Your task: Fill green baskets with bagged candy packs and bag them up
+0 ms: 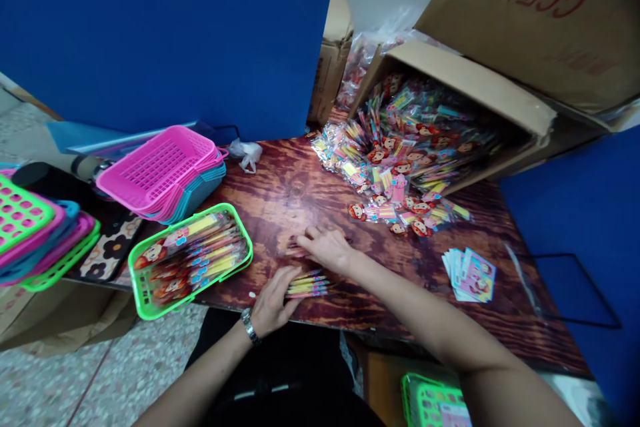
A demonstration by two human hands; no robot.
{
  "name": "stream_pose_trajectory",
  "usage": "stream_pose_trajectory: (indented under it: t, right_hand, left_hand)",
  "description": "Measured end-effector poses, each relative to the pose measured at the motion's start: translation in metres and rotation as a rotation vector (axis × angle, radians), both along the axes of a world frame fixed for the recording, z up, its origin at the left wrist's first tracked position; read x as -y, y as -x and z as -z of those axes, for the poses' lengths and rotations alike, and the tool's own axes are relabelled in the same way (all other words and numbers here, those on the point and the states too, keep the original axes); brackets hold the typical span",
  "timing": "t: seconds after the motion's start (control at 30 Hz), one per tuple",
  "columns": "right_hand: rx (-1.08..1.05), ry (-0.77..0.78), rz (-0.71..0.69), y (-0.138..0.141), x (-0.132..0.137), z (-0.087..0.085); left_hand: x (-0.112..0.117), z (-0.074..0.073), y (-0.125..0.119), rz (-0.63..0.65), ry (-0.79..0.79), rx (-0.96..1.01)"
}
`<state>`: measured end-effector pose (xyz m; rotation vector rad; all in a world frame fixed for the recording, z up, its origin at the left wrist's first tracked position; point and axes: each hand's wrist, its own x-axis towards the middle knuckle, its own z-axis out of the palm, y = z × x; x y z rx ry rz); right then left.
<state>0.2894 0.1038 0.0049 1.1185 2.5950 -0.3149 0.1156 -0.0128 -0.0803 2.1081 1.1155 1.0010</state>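
My left hand (274, 301), with a metal watch on its wrist, is closed around one end of a small stack of clear-wrapped packets (307, 284) with yellow and pink strips, near the table's front edge. Just beyond it, my right hand (326, 248) has its fingers curled down over a reddish packet end (294, 248), mostly hidden beneath them. To the left, a green basket (193, 307) holds a row of similar packets (200, 255) showing a red-haired cartoon figure. Past my right hand, more loose packets (395, 197) are heaped on the table.
An open cardboard box (470, 73) lies tipped, packets spilling out. Cartoon cards (470, 273) are fanned at right. Stacked pink and blue baskets (160, 170), more baskets (30, 233) and a flower-patterned case (111, 245) stand left. A blue partition (165, 33) rises behind the table (270, 180).
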Motion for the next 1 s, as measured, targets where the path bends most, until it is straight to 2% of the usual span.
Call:
stream_pose_trajectory:
  t: [0.1, 0.33, 0.57, 0.83, 1.0]
  right_hand:
    - [-0.04, -0.002, -0.022, 0.0, 0.005, 0.004]
    - [-0.08, 0.007, 0.04, -0.005, 0.005, 0.003]
    - [-0.168, 0.132, 0.055, -0.013, -0.002, 0.003]
    - [-0.231, 0.221, -0.058, -0.007, -0.007, 0.003]
    - [-0.294, 0.339, -0.115, -0.02, -0.003, -0.005]
  left_hand:
    - [0.001, -0.001, 0.0, -0.017, -0.003, -0.005]
    - [0.004, 0.002, 0.0, -0.033, -0.041, -0.016]
    - [0.004, -0.002, 0.0, -0.041, -0.058, -0.048]
    - [0.002, -0.01, -0.007, -0.26, -0.137, -0.147]
    - [0.003, -0.011, -0.008, -0.178, -0.051, -0.057]
